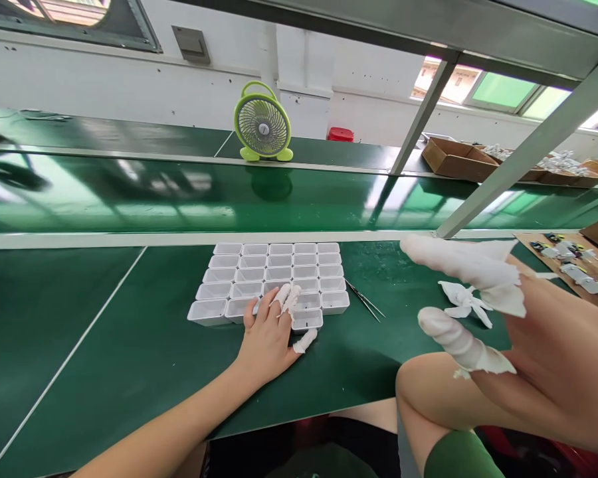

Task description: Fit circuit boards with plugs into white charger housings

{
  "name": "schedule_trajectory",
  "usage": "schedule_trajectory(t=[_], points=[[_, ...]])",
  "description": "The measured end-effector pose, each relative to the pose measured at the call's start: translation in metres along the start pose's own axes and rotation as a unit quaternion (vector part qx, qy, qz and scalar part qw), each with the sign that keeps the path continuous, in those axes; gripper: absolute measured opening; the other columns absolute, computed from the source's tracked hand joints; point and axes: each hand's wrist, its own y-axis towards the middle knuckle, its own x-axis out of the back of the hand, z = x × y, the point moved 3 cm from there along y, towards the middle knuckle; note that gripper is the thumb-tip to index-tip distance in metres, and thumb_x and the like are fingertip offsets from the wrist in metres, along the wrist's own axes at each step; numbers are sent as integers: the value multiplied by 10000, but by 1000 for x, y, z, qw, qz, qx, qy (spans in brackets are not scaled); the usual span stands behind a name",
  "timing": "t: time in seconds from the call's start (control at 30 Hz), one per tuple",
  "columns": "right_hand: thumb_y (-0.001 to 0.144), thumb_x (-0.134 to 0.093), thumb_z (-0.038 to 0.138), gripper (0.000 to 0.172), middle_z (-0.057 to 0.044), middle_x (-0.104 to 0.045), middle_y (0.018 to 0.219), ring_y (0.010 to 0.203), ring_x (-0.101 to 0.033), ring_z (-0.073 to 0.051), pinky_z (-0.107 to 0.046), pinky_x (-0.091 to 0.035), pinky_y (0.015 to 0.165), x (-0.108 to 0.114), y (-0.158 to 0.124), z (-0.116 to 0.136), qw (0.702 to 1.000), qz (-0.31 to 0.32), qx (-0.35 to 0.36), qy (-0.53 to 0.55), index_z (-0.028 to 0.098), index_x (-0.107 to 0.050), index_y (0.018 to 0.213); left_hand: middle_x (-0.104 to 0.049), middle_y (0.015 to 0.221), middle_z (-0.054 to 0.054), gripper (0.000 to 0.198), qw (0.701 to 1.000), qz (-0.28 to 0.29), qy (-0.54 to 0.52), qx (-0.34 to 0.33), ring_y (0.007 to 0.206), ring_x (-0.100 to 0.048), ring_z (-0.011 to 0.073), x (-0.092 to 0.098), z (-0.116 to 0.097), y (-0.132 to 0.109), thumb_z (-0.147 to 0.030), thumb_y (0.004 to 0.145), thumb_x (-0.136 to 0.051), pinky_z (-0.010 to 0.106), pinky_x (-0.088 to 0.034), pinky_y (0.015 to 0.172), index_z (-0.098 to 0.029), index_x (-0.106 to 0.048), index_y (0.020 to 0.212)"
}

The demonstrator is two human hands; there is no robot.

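White finger cots cover some fingertips of both my hands. My left hand rests at the front of a block of small white plastic boxes. Its thumb lies against the front of one box that juts out from the row, and its fingers reach over that box's left side. Tiny dark bits show in some boxes. My right hand is raised close to the camera at the right, with thumb and forefinger apart and nothing visible between them. Metal tweezers lie on the green table right of the boxes.
A crumpled white scrap lies near my right hand. Cardboard with small assembled parts is at the far right. On the raised shelf stand a green fan and cardboard trays. A metal post slants down at the right.
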Motion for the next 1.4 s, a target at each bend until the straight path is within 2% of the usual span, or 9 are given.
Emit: schedule_trajectory(t=[0.2, 0.4, 0.5, 0.63, 0.73, 0.83, 0.93, 1.2, 1.4], points=[[1013, -494, 292, 414, -71, -645, 1362, 1231, -632, -195, -242, -573, 996, 1, 0, 2, 1000, -7, -4, -9, 171, -538, 1406, -680, 1162, 237, 358, 1000, 1, -9, -4, 1263, -547, 406, -1, -1, 0, -460, 1003, -423, 569, -298, 1075, -147, -598, 1012], [1018, -489, 310, 413, -59, -651, 1343, 1214, -633, -187, -236, -567, 993, 0, 0, 4, 1000, 2, -3, -3, 196, -530, 1413, -687, 1109, 230, 349, 1000, 3, -20, 1, 1264, -551, 406, -1, -1, 1, -450, 999, -425, 563, -287, 1089, -164, -601, 903], [1018, -491, 316, 410, -66, -668, 1311, 1187, -644, -184, -231, -580, 963, -1, 1, 3, 1000, 3, 1, -8, 183, -542, 1402, -682, 1132, 240, 345, 999, -1, -32, 7, 1285, -536, 423, -1, -2, 0, -442, 988, -457, 567, -284, 1092, -145, -625, 939], [1005, -510, 293, 418, -81, -673, 1312, 1147, -656, -213, -274, -595, 926, -2, -1, 1, 1000, -6, 7, -16, 177, -541, 1405, -673, 1169, 241, 323, 998, -27, -64, 4, 1312, -522, 417, 3, -8, -1, -418, 984, -499, 551, -278, 1104, -140, -660, 1021], [990, -521, 265, 459, -72, -657, 1346, 1135, -653, -246, -330, -600, 914, -3, -3, 0, 1000, -5, 13, -15, 217, -505, 1446, -694, 1079, 197, 275, 995, -40, -88, -28, 1289, -552, 375, 7, -15, -4, -354, 993, -498, 517, -271, 1113, -156, -674, 1066], [984, -518, 245, 494, -60, -654, 1350, 1150, -643, -263, -362, -595, 935, -3, -3, 1, 1000, -2, 19, -9, 249, -470, 1475, -693, 968, 169, 231, 995, -45, -87, -30, 1265, -572, 366, 9, -17, -6, -303, 986, -504, 508, -272, 1111, -160, -681, 950], [984, -516, 247, 502, -60, -650, 1353, 1150, -641, -273, -382, -592, 943, -4, 0, 2, 1000, 0, 22, -7, 262, -455, 1482, -685, 948, 171, 228, 997, -45, -70, -10, 1247, -573, 381, 8, -16, -7, -303, 972, -521, 521, -297, 1090, -163, -669, 868], [996, -493, 285, 416, -93, -716, 1131, 1037, -685, -287, -378, -612, 724, -2, 3, 2, 1000, -5, 14, -13, 262, -508, 1411, -696, 1040, 170, 186, 997, -13, -66, -35, 1170, -586, 368, 3, -15, -7, -247, 925, -527, 528, -356, 1059, -165, -693, 936], [964, -539, 233, 489, -78, -658, 1330, 1153, -650, -276, -376, -602, 900, -3, 1, 2, 1000, 6, 18, -6, 244, -482, 1450, -697, 1031, 169, 172, 997, 6, -70, -42, 1155, -581, 371, 3, -13, -6, -212, 903, -530, 527, -385, 1046, -159, -693, 920]])
